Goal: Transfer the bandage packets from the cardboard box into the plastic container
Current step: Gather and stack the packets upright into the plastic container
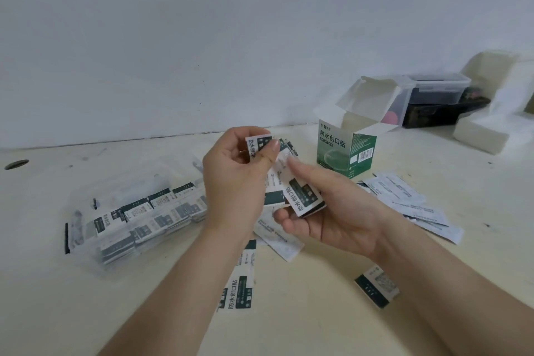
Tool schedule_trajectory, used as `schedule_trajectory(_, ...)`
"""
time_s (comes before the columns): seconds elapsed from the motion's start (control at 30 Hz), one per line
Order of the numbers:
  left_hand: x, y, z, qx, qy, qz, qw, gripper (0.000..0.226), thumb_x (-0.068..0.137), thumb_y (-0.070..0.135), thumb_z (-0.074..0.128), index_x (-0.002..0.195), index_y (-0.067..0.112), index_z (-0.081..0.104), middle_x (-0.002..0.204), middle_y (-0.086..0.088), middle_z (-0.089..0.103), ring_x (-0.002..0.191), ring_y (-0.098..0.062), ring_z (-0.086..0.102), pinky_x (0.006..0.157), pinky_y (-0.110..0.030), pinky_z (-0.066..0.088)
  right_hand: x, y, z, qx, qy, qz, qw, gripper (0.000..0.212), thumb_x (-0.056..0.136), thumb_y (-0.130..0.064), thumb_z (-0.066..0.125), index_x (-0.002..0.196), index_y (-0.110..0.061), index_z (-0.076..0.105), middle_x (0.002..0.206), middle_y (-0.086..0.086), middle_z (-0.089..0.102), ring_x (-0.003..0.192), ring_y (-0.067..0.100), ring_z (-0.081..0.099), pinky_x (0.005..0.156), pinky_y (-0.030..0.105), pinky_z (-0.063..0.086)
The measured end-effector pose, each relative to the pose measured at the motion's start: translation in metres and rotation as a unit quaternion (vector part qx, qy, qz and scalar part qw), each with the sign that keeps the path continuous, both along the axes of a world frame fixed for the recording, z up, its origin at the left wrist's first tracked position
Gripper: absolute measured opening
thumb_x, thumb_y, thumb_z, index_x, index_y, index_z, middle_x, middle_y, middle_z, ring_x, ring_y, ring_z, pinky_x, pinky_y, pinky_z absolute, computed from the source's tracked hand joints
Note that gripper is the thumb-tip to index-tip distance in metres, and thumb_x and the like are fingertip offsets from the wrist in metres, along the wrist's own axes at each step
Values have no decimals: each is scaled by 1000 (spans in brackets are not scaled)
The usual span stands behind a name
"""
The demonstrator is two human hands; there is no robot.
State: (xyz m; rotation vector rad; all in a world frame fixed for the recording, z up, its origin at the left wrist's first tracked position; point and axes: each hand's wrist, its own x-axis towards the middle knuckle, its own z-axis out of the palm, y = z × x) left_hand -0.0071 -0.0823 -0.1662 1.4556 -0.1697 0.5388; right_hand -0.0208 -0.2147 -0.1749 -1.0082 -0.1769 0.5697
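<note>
Left hand: thumb and fingers pinched on single bandage packet, raised at centre. Right hand: fingers curled under fanned stack of packets, index finger extended along its edge. Cardboard box: upright at 2 o'clock, top flaps open. Clear plastic container: at 9 o'clock on worktop, packed with rows of packets. Loose pile at 3 o'clock, beside box. Separate flat packet at 6 o'clock, between forearms.
</note>
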Motion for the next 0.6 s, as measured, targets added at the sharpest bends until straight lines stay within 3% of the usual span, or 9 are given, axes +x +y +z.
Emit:
schedule_trajectory(0.13, -1, -4, -5, 23, -42, 24, 999, 22, 81, 7, 75, 82, 23, 61, 75, 4, 65, 71, -7, 64, 67, -22, 54, 0, 2, -2, -3, 5, -8, 1000, 15, 90, -18, 57, 94, -4, 61, 80, 14, 68, 52, 20, 63, 39, 20, 50)
schedule_trajectory(0.27, -1, 4, 4, 34, -46, 72, 996, 17, 83, 22, 73, 73, 23, 61, 70, 5, 62, 64, -7, 59, 55, -21, 49, 3, -4, -2, 1, -6, 9, 1000, 15, 88, -15, 56, 94, -6, 66, 92, 19, 68, 44, 12, 48, 31, 14, 33)
schedule_trajectory(0.37, -3, 14, 19, -96, 18, -2, 995, 16, 83, 24, 72, 72, 16, 63, 66, 2, 62, 57, -8, 54, 52, -19, 45, 5, -5, -6, 3, -12, -23, 1000, 16, 93, -16, 53, 101, -7, 64, 89, 17, 67, 46, 12, 44, 33, 15, 29)
schedule_trajectory(0.43, -9, 9, 23, -198, 88, -111, 970, 13, 80, 24, 70, 76, 12, 64, 59, 5, 62, 45, -4, 53, 44, -16, 44, 6, -3, -7, -17, -17, -48, 999, 19, 98, -16, 48, 109, -5, 60, 85, 15, 67, 54, 19, 58, 37, 19, 41)
schedule_trajectory(0.5, -15, -1, 20, -139, 115, -136, 974, 17, 75, 26, 71, 78, 10, 65, 53, 5, 61, 42, -5, 56, 41, -19, 45, 5, -1, -8, -24, -13, -45, 999, 26, 99, -17, 45, 106, -2, 64, 86, 15, 69, 65, 26, 70, 43, 24, 52)
schedule_trajectory(0.6, -18, -14, 9, -16, 78, -82, 993, 12, 76, 19, 77, 77, 11, 68, 64, -2, 70, 53, -13, 67, 43, -30, 54, 2, 3, -5, -23, -16, -30, 999, 33, 91, -30, 51, 95, -3, 69, 82, 12, 69, 67, 25, 71, 45, 23, 55)
